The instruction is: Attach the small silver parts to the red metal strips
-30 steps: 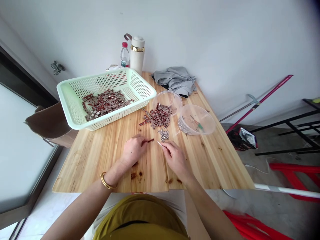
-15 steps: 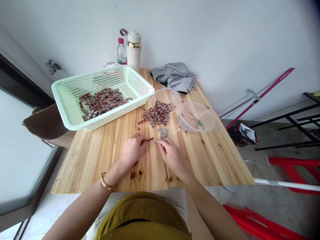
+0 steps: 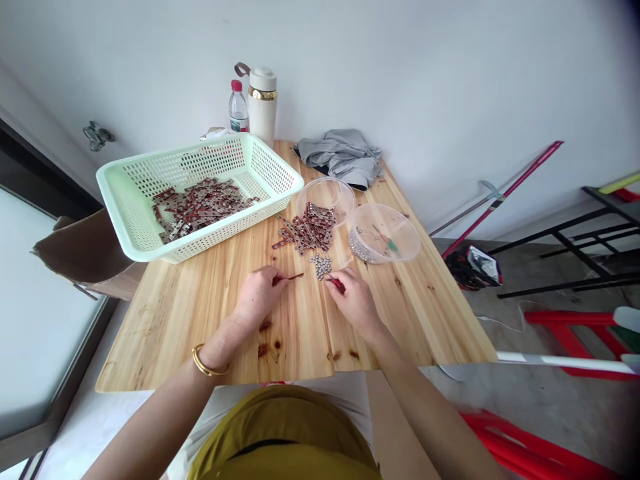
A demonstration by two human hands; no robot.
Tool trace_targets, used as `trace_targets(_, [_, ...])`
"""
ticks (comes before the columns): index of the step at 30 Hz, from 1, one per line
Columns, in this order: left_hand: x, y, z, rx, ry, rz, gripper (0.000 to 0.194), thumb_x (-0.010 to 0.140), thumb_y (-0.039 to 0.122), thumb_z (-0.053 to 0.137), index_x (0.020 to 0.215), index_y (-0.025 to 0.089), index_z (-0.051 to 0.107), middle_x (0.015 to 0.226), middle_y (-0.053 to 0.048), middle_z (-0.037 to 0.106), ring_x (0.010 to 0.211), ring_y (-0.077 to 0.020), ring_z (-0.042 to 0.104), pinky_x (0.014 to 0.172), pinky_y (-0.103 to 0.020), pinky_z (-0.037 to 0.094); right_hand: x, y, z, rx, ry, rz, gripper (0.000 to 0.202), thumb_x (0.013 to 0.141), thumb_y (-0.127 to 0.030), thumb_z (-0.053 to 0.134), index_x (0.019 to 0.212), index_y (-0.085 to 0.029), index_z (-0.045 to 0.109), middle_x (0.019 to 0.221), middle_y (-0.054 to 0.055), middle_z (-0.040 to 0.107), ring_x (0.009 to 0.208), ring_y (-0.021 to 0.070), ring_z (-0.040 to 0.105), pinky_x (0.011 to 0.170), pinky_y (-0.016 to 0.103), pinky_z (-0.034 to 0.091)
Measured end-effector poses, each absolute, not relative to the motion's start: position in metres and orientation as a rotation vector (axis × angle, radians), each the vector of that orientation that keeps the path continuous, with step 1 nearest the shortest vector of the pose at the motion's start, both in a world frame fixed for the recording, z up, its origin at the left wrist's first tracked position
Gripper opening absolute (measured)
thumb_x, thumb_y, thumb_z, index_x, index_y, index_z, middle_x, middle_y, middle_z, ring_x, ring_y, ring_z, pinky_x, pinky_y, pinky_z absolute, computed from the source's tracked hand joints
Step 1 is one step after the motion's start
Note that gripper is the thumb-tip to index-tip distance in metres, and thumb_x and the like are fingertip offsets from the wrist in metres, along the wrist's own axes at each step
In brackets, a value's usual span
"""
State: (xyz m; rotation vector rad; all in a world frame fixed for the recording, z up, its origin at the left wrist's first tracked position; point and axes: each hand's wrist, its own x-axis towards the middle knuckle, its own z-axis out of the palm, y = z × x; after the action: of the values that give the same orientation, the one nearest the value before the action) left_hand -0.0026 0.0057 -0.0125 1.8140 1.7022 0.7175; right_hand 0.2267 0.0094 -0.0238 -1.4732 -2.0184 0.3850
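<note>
My left hand (image 3: 260,291) pinches the end of a thin dark red-brown strip (image 3: 296,276) that points right, a little above the wooden table. In my right hand (image 3: 354,297) is a small tool with a red handle (image 3: 336,284), its tip at the lower edge of a cluster of small silver nuts (image 3: 321,265). Behind the nuts lies a pile of similar red-brown strips (image 3: 309,230), partly in front of a clear round lid (image 3: 345,193). To its right a clear round tub (image 3: 407,243) holds more silver pieces and a green-handled tool (image 3: 392,246).
A pale green basket (image 3: 187,252) with many strips stands at the left of the table (image 3: 185,333). At the back are a bottle (image 3: 239,110), a white flask (image 3: 263,113) and grey cloth (image 3: 343,155). A cardboard box (image 3: 85,253) is beyond the left edge.
My right hand has moved away from the strip to the nuts, and its tool's red handle now shows. My left hand still holds the strip. The view has shifted slightly.
</note>
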Motion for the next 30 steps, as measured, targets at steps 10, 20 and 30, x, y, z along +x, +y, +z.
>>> trace_targets(10, [-0.004,0.005,-0.021,1.877,1.670,0.753,0.009,0.083,0.021,0.064,0.075,0.018,0.067,0.077,-0.002,0.068,0.073,-0.0158,0.061,0.067,-0.026,0.043,0.204,0.012,-0.002,-1.600,-2.709,-0.242,0.023,0.089,-0.007,0.045,0.090,-0.017,0.066,0.094,0.010,0.064,0.077,0.0189,0.062,0.062,0.028,0.044])
trace_targets(20, [-0.005,0.007,-0.020,1.920,1.658,0.725,0.011,0.085,0.019,0.060,0.079,0.018,0.069,0.082,-0.003,0.069,0.078,-0.0168,0.063,0.071,-0.027,0.046,0.204,0.041,0.010,-1.492,-2.785,0.039,0.016,0.086,-0.012,0.051,0.082,-0.016,0.066,0.089,0.009,0.066,0.074,0.0179,0.061,0.066,0.028,0.044])
trace_targets(30, [-0.001,0.008,-0.017,1.887,1.664,0.673,0.017,0.088,0.021,0.056,0.088,0.021,0.073,0.088,-0.004,0.070,0.086,-0.0170,0.065,0.080,-0.027,0.049,0.183,0.026,-0.008,-1.208,-2.456,0.286,0.022,0.092,-0.018,0.046,0.082,-0.019,0.065,0.083,0.004,0.063,0.074,0.0148,0.059,0.068,0.026,0.043])
